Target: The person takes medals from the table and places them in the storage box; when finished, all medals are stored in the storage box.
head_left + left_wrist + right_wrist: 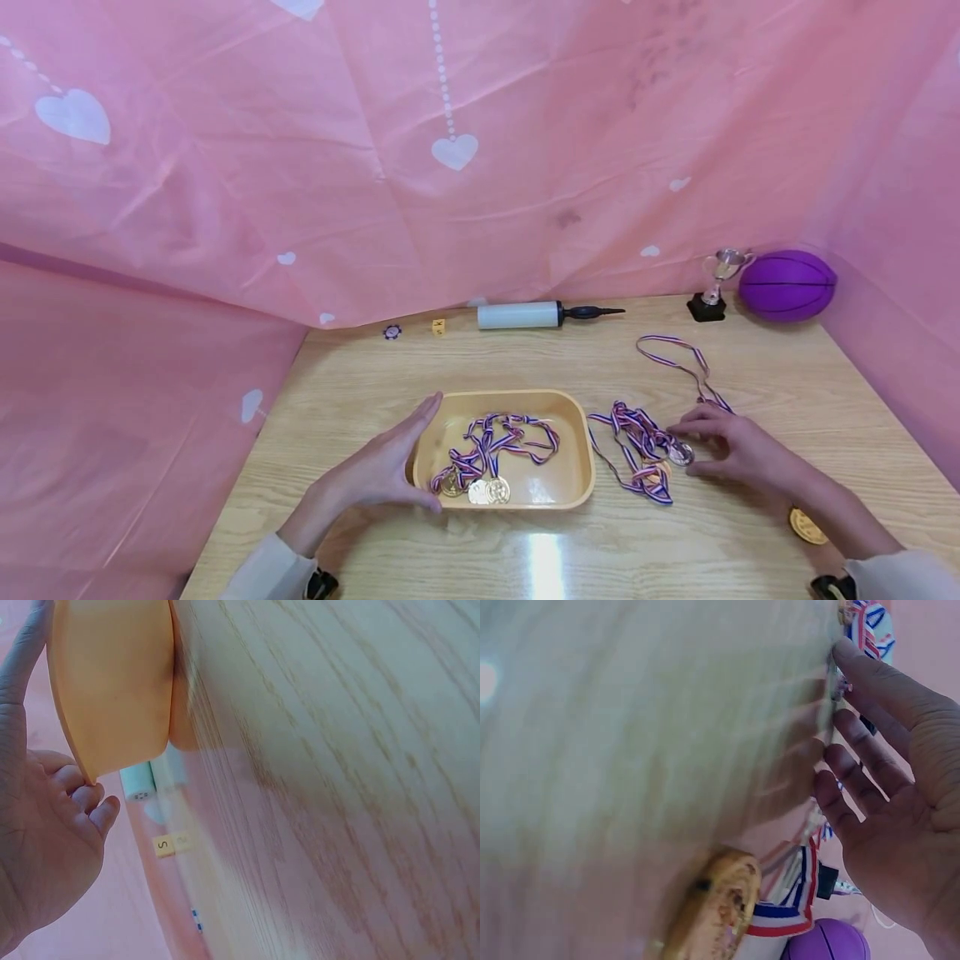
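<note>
Yellow tray (553, 479) holds gold medals (497, 490) with tangled striped ribbons (488, 435); silver medal (681, 453) lies to its right

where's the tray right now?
Head view: just below centre, on the table, the tray sits between the left hand and the medals lying to its right.

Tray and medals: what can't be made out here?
Left wrist view: the tray, inside hidden by its outer wall, one end cut off by the top edge.
Head view: designs on the medals inside it, too small; part of the lone gold medal, covered by the right forearm.
Right wrist view: that gold medal's design, blurred.
</note>
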### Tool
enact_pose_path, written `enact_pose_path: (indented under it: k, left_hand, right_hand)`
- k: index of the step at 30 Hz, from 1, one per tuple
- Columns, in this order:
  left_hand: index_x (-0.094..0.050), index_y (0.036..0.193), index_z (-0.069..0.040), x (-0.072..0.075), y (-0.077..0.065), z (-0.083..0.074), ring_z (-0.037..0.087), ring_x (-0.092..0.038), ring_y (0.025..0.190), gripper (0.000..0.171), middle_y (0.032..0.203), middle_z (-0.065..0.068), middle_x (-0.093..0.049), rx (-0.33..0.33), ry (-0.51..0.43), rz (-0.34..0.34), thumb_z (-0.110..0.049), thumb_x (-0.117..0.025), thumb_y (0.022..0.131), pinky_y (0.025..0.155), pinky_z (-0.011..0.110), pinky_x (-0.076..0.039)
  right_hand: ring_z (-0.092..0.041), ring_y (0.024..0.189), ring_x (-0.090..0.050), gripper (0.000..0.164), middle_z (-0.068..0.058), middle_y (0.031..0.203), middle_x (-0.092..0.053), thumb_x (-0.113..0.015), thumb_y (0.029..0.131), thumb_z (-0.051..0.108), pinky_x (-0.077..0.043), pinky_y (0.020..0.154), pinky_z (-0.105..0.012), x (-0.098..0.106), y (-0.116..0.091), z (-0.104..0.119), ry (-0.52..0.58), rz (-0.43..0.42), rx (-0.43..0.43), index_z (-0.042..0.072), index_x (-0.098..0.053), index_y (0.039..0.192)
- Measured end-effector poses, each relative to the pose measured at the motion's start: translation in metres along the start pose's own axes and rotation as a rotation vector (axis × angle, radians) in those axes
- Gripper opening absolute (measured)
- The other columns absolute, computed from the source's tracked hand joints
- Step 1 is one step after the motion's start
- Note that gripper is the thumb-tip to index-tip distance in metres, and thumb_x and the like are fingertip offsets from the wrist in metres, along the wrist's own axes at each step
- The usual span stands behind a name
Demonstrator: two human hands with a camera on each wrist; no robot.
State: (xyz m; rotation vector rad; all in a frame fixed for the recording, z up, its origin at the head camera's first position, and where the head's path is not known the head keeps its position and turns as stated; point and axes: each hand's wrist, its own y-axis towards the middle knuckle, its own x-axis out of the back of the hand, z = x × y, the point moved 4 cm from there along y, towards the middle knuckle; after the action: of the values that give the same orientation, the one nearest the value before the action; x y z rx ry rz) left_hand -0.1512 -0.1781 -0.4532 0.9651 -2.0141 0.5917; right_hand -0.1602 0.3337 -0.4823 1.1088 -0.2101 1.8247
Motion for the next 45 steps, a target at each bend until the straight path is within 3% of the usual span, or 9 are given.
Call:
enact_pose_path:
  k: [5, 16, 27, 32, 34, 41, 45]
  left_hand:
    - [0.004, 0.172, -0.022, 0.000, 0.000, 0.000, 0.024, -0.012, 0.161, 0.150, 0.177, -0.004, 0.004, 0.003, -0.002, -0.001, -0.060, -0.096, 0.067, 0.127, 0.051, -0.024]
    - [0.001, 0.172, -0.020, 0.001, 0.000, 0.000, 0.025, -0.015, 0.160, 0.149, 0.177, -0.008, 0.004, 0.006, -0.005, -0.005, -0.059, -0.096, 0.067, 0.127, 0.051, -0.026]
    - [0.004, 0.172, -0.023, -0.001, 0.000, 0.002, 0.026, -0.014, 0.161, 0.149, 0.177, -0.006, 0.005, 0.002, -0.002, -0.005, -0.061, -0.096, 0.067, 0.126, 0.052, -0.026]
    - [0.005, 0.172, -0.026, 0.000, 0.000, 0.002, 0.024, -0.013, 0.161, 0.150, 0.177, -0.007, 0.005, 0.006, -0.002, -0.002, -0.061, -0.096, 0.067, 0.127, 0.050, -0.025]
    - [0.004, 0.172, -0.024, 0.000, 0.000, 0.002, 0.024, -0.013, 0.161, 0.150, 0.177, -0.007, 0.005, 0.006, -0.004, -0.002, -0.061, -0.096, 0.067, 0.127, 0.051, -0.025]
    - [0.003, 0.172, -0.023, 0.000, 0.000, 0.001, 0.025, -0.014, 0.161, 0.150, 0.177, -0.005, 0.003, 0.004, -0.010, -0.007, -0.060, -0.096, 0.067, 0.127, 0.051, -0.025]
    - [0.002, 0.172, -0.023, 0.000, 0.000, 0.001, 0.024, -0.014, 0.161, 0.150, 0.177, -0.004, 0.002, 0.003, -0.011, -0.011, -0.059, -0.097, 0.067, 0.127, 0.051, -0.025]
  right_hand:
    - [-0.007, 0.105, -0.055, 0.052, 0.000, 0.112, -0.066, -0.100, 0.066, 0.011, -0.043, 0.081, -0.014, -0.002, 0.000, -0.001, -0.065, -0.021, 0.024, 0.007, -0.081, 0.115]
    - [-0.005, 0.104, -0.055, 0.043, 0.006, 0.111, -0.065, -0.099, 0.069, 0.010, -0.038, 0.089, -0.005, -0.004, -0.001, 0.001, -0.071, -0.039, 0.010, 0.018, -0.084, 0.108]
    - [-0.010, 0.105, -0.059, 0.055, 0.006, 0.110, -0.068, -0.098, 0.062, 0.002, -0.033, 0.099, -0.003, -0.005, 0.000, 0.004, -0.080, -0.053, 0.071, 0.025, -0.076, 0.107]
    - [-0.006, 0.090, -0.057, 0.056, 0.007, 0.105, -0.065, -0.095, 0.066, -0.005, -0.047, 0.076, -0.015, 0.003, 0.000, 0.005, -0.015, -0.025, 0.004, 0.018, -0.074, 0.113]
    - [-0.005, 0.084, -0.054, 0.056, 0.008, 0.101, -0.064, -0.094, 0.067, -0.005, -0.048, 0.065, -0.021, 0.006, -0.001, 0.004, -0.018, -0.015, -0.044, 0.016, -0.075, 0.115]
    - [-0.003, 0.092, -0.059, 0.061, -0.003, 0.112, -0.074, -0.092, 0.067, -0.008, -0.053, 0.071, -0.020, 0.026, 0.005, 0.006, -0.109, -0.056, -0.091, 0.009, -0.076, 0.124]
    - [-0.007, 0.078, -0.054, 0.061, -0.004, 0.107, -0.071, -0.089, 0.068, -0.011, -0.049, 0.058, -0.023, 0.039, 0.010, 0.013, -0.111, -0.092, -0.077, 0.005, -0.074, 0.125]
